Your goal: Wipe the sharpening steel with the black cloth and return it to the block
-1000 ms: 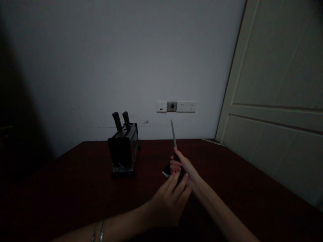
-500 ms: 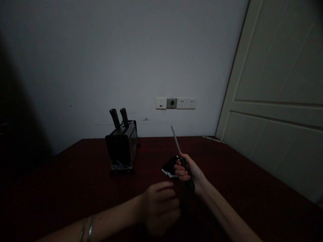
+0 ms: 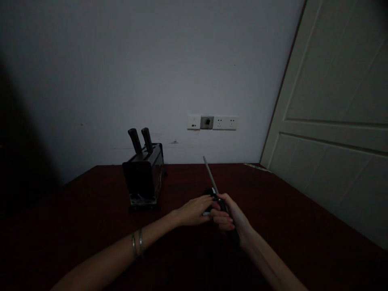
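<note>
My right hand (image 3: 229,216) is closed round the dark handle of a thin grey sharpening rod (image 3: 209,176), which points up and away from me. My left hand (image 3: 194,210) stretches forward beside it, fingers reaching onto a small dark cloth with a white edge (image 3: 208,193) that lies on the dark red table (image 3: 91,226). Whether those fingers grip the cloth is hard to see in the dim light. Two bracelets sit on my left wrist.
A dark knife block (image 3: 143,178) with two black handles sticking up stands at the back left of the table. Behind it is a pale wall with a row of sockets (image 3: 212,122). A cream panelled door (image 3: 339,121) runs along the right.
My left hand has gone from near my body forward to the cloth beside the rod. My right hand has tilted the rod a little to the left and drawn it slightly nearer.
</note>
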The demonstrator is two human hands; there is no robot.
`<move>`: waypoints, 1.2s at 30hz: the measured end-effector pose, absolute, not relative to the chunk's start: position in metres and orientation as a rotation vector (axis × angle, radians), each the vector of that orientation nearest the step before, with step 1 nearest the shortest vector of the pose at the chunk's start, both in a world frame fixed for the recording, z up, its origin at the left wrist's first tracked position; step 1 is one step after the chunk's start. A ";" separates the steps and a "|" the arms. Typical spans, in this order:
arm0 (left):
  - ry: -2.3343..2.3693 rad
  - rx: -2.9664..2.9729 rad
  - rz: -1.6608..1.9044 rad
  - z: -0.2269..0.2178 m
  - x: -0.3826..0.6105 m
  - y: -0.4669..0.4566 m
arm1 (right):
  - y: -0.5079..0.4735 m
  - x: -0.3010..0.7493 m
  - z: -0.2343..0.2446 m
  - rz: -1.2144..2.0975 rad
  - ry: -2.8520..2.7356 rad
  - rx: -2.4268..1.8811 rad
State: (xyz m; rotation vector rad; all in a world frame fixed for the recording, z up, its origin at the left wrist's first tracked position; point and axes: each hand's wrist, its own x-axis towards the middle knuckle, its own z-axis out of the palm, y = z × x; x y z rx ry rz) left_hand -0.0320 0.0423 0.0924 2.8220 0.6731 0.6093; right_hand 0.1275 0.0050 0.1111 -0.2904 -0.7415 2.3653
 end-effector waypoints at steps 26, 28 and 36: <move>1.280 2.092 1.353 0.109 -0.053 0.102 | 0.007 0.128 0.101 2.432 -0.723 -0.305; 1.285 2.028 1.482 0.127 -0.057 0.101 | 0.009 0.128 0.099 2.435 -0.735 -0.315; 0.880 2.323 1.619 0.159 -0.056 0.077 | 0.011 0.127 0.095 2.436 -0.757 -0.360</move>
